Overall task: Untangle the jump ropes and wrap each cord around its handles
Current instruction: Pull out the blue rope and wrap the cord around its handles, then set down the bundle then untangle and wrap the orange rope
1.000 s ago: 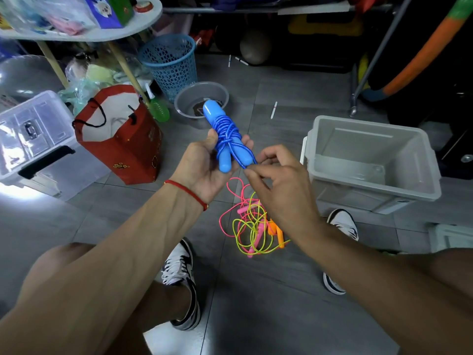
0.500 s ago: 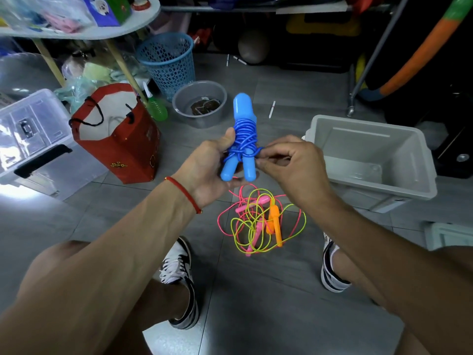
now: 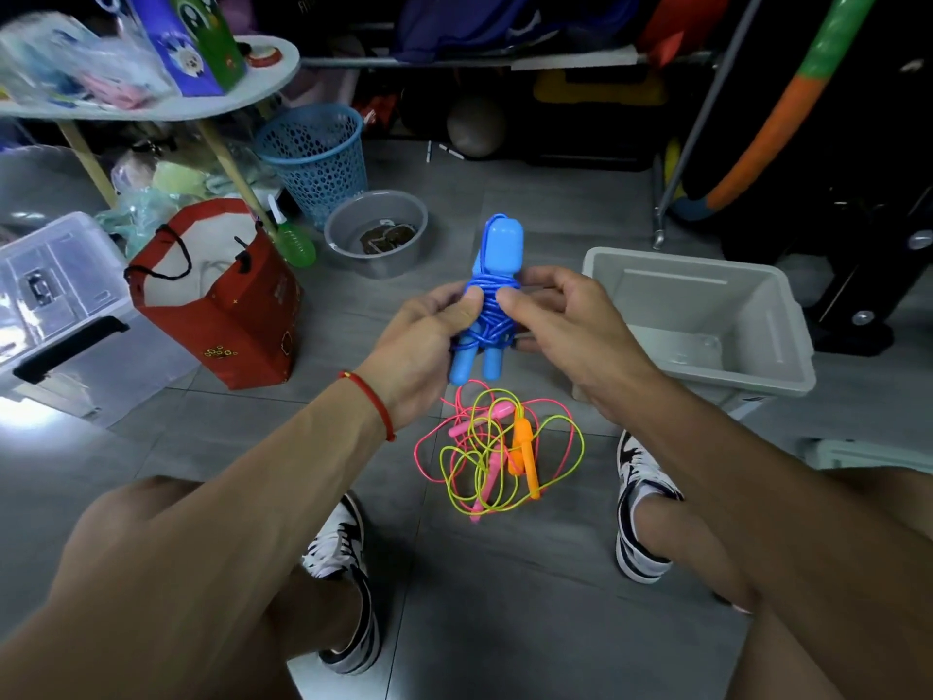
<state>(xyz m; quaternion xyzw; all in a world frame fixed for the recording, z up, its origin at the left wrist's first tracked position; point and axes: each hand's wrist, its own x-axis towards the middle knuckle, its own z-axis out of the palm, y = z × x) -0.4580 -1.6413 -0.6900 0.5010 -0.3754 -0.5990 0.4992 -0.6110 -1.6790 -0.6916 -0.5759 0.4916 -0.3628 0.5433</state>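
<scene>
Bundle now upright; both hands, left hand (image 3: pixel 421 341) & right hand (image 3: pixel 565 325), grip blue rope (image 3: pixel 492 300).

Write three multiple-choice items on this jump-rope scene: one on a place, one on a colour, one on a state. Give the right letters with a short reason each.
1. Where does the tangled pile of ropes lie?
A. in the grey bin
B. on the floor between the person's shoes
C. in the red bag

2. What colour are the handles of the rope held in both hands?
A. blue
B. orange
C. pink

3. In what state is the blue rope's cord?
A. hanging loose to the floor
B. wound around its two handles
C. knotted into the pile

Key:
1 B: the pink and yellow cords lie on the tiles below the hands, while the grey bin stands to the right.
2 A: the left hand and right hand hold the blue rope.
3 B: blue turns cross the middle of the paired handles.
</scene>
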